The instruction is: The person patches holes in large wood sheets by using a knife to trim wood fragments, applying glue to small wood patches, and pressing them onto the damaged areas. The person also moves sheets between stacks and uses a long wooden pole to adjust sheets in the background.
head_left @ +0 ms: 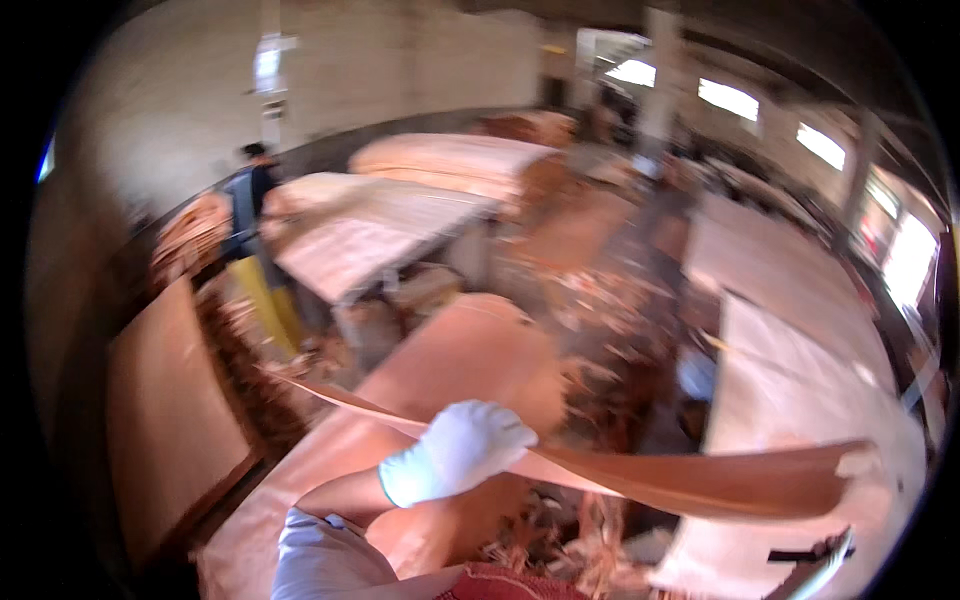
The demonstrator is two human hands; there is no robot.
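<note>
My left hand [465,448], in a white knitted glove with a pale green cuff, is closed on the edge of a long, thin sheet of wood veneer [700,482]. The reddish-tan sheet is held up across the front of me and bows, with its narrow end off to the left and its wider, curled end to the right. Below and behind it lies a large veneer piece [470,360] with a rounded far end. My right hand does not show.
A pale veneer stack [790,380] runs along the right. A tilted veneer stack [175,410] stands at the left. Farther off, a person [250,210] stands beside a veneer-topped table [370,225]. Torn veneer scraps [600,400] litter the floor. A blurred dark-and-pale object [815,560] is at lower right.
</note>
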